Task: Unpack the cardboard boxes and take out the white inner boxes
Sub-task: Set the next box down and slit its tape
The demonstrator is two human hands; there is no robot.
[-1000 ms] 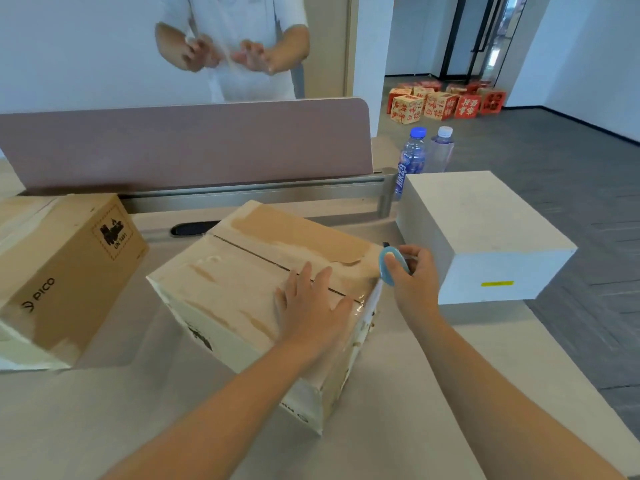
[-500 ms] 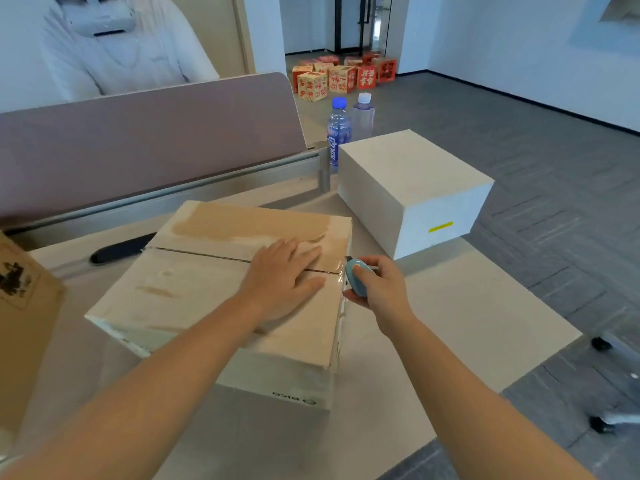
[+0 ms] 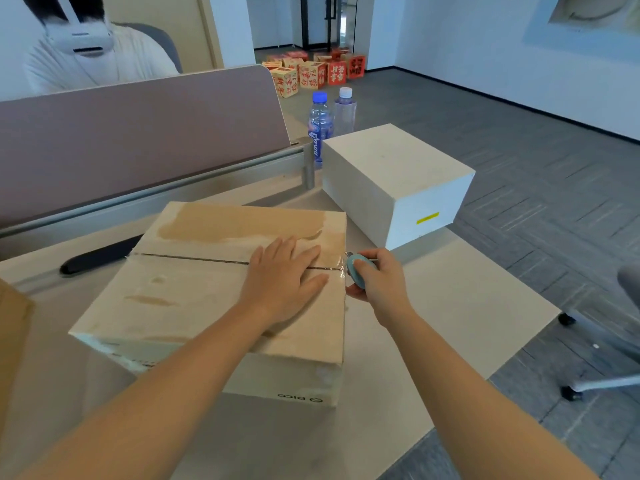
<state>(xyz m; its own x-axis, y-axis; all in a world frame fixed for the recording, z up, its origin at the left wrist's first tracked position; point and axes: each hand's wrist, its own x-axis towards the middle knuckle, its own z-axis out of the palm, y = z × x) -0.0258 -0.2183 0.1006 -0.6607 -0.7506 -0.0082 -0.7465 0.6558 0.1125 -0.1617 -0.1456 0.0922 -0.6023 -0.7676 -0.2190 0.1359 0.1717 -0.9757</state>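
We stand at a pale beige surface [image 3: 450, 306] with a mauve divider panel [image 3: 138, 140] on a metal rail along its far side. Behind the panel sits another person [image 3: 93, 60] in white, wearing a white headset. The room has a grey patterned floor [image 3: 519, 140] and white walls; far on the floor is a group of red and yellow printed boxes [image 3: 311, 72]. The legs of an office chair [image 3: 595, 368] show at the right.

The cardboard box [image 3: 194, 299] lies in the middle of the surface, closed, its long axis going from near left to far right. Its flap seam runs across the top from left to right and ends at the right edge. Our left hand [image 3: 280, 282] lies flat on the top, fingers straight, across the seam. Our right hand [image 3: 381, 285] is curled around a small blue box cutter [image 3: 356, 275], and its tip is at the right end of the seam.

A white inner box [image 3: 394, 178] stands on the far right of the surface, just beside the cardboard box, with a yellow label [image 3: 427, 218] on its side. Two water bottles [image 3: 330, 123] stand behind it. Another cardboard box [image 3: 12, 341] shows at the left edge.
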